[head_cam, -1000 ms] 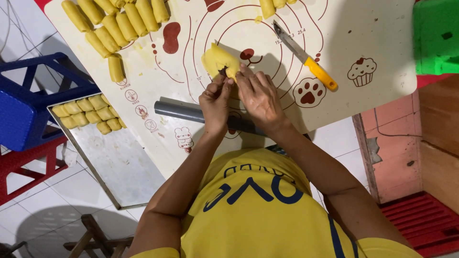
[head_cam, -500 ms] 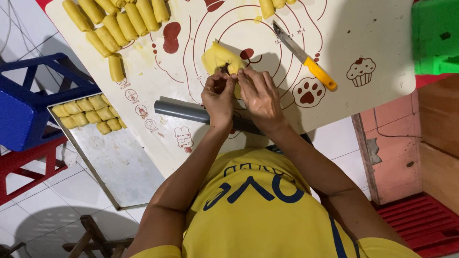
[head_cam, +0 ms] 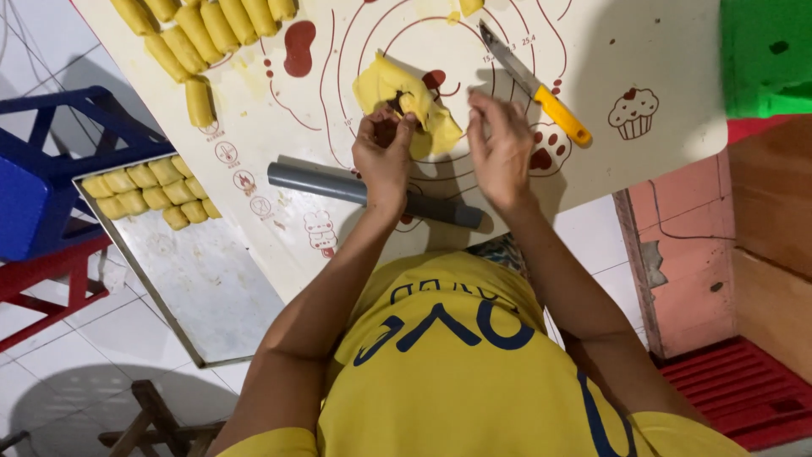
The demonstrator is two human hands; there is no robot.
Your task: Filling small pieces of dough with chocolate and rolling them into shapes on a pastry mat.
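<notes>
Now, seen from the head camera, looking down at the person from above:

Left hand (head_cam: 385, 156): it pinches the near edge of the yellow dough piece (head_cam: 406, 101) with the fingertips; a dark filling shows just above the fingers.

Right hand (head_cam: 501, 152): fingers spread and loose, holding nothing, just beside the dough on its right side.

Dough piece: it lies on the white baking mat (head_cam: 677, 51), inside the printed circles, partly folded.

Change from half a second ago: before, both hands were close together and worked on the dough; now the right hand has moved away to the right and opened, and the left hand stays on the dough.

Grey rolling tube (head_cam: 372, 195): it lies across the mat under the wrists, at the same place as before.

Knife with yellow handle (head_cam: 534, 85): it rests on the mat beyond the right hand, not touched.

Shaped dough rolls (head_cam: 203, 34): in rows at the far left part of the mat.

Metal tray (head_cam: 203, 288): beside the mat on the left, with more rolls (head_cam: 144, 190) in its far corner.

Blue stool (head_cam: 34, 186): left of the tray.
</notes>
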